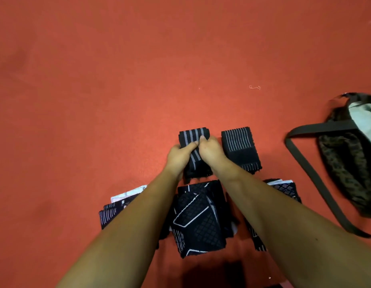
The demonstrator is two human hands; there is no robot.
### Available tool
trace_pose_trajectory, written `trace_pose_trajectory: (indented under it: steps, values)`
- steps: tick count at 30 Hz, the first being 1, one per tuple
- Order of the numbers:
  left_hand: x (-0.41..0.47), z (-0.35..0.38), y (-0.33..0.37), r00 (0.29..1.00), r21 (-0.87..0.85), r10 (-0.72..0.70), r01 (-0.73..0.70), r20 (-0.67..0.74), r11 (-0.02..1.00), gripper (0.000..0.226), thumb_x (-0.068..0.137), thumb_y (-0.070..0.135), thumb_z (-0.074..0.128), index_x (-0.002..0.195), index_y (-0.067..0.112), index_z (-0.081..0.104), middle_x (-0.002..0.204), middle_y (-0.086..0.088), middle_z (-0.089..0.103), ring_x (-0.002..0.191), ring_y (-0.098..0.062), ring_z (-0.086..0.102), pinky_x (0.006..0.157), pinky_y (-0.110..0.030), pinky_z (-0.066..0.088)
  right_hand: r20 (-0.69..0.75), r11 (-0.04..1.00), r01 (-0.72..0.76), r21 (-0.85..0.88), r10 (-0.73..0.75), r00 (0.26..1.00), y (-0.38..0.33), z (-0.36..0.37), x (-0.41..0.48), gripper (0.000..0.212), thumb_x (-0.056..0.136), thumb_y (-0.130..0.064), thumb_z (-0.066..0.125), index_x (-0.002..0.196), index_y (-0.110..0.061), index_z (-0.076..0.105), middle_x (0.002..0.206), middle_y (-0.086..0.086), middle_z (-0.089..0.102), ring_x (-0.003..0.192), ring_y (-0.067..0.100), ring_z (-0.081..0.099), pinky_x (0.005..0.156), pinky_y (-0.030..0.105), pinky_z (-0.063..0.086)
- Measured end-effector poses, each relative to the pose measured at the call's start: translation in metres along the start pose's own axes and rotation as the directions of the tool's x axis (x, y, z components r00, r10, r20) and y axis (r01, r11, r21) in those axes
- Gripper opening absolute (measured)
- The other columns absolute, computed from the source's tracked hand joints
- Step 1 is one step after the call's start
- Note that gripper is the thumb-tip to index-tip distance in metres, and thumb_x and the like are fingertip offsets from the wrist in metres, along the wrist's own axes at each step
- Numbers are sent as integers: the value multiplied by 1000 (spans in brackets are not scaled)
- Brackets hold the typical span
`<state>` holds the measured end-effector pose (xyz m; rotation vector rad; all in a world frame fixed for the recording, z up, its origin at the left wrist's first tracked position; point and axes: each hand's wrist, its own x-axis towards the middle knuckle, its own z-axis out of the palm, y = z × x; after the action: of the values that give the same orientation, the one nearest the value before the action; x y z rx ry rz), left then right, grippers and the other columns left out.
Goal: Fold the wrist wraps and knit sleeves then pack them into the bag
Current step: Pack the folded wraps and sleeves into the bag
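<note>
Both hands are on the grey-striped wrist wrap (194, 133), which lies on the red surface (118, 80) just left of a second wrist wrap (240, 148) that already looks folded flat. The left hand (181, 154) and right hand (209, 150) sit side by side, fingers (192, 145) curled in and pinching the wrap around its middle, thumbs on top.

This stuff looks like thick elastic webbing: light and soft, but I'd guess springy enough to unroll if you let go. Best bet is to grip it across the full width near the fold and press it flat.

The knit sleeves are closer to the body: one diamond-patterned sleeve (199, 219) between the forearms, another to the left (114, 210) and one on the right (286, 190). They look floppy and stretchy, so easy to squash.

The leopard-print bag (346, 163) lies open, well off to the right, with its strap (313, 173) trailing toward the person.
</note>
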<state>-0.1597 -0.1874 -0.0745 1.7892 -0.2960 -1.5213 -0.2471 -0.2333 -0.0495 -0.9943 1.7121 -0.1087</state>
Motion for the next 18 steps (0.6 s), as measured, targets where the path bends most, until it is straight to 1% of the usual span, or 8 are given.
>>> trace_pose_trajectory:
  steps: [1,3,6,8,11,14,16,18]
  values:
    - [0,0,1,1000,-40,10,-10,-3,999,49,76,35,78,114,6,68,100,-14,76,91,-30,74,84,-47,60,28,999,23,41,-24,999,-3,-1,-3,48,98,-46,33,130,-12,46,112,10,63,104,32,61,94,50,51]
    - [-1,-1,5,999,-108,53,-53,1,993,46,80,32,76,118,7,67,105,-15,75,95,-30,73,84,-46,60,52,995,67,78,-71,996,-13,-6,-8,43,102,-40,35,130,-10,46,111,12,63,102,32,62,93,50,52]
    - [-5,-3,17,990,-175,136,-129,29,976,33,92,23,68,121,8,65,109,-14,74,99,-29,72,78,-37,59,39,986,152,68,-155,987,-25,-15,-17,57,89,-52,33,127,-13,52,116,13,63,105,33,62,94,51,51]
    - [-13,-3,28,985,-192,174,-166,23,967,26,93,23,67,116,11,66,106,-11,75,98,-26,73,79,-36,59,29,975,219,23,-219,975,-29,-27,-28,56,92,-55,33,125,-15,53,118,13,61,107,32,60,95,50,50]
    - [-30,5,45,976,-237,211,-192,58,952,37,93,26,68,124,8,62,112,-13,73,102,-28,71,81,-37,57,-25,947,320,-28,-321,947,-29,-50,-45,50,100,-53,37,129,-15,49,126,11,50,113,27,51,98,43,45]
    - [-51,25,59,972,-236,202,-169,122,957,42,94,26,65,131,7,57,118,-14,71,107,-29,70,83,-37,57,-72,936,348,49,-344,936,-22,-73,-57,52,99,-54,40,135,-17,40,126,4,41,104,18,46,85,31,39]
    - [-61,40,63,967,-234,187,-144,175,961,42,96,24,63,133,7,55,121,-15,70,109,-30,69,86,-39,58,-87,933,328,148,-318,944,-17,-90,-59,54,97,-56,43,135,-18,38,128,5,51,106,17,55,85,33,47]
    - [-67,54,62,957,-221,165,-111,240,969,40,97,22,61,134,6,54,124,-17,68,112,-31,67,90,-41,57,-61,933,297,202,-290,955,-10,-109,-62,48,97,-54,45,130,-20,38,119,5,61,102,19,63,86,38,55]
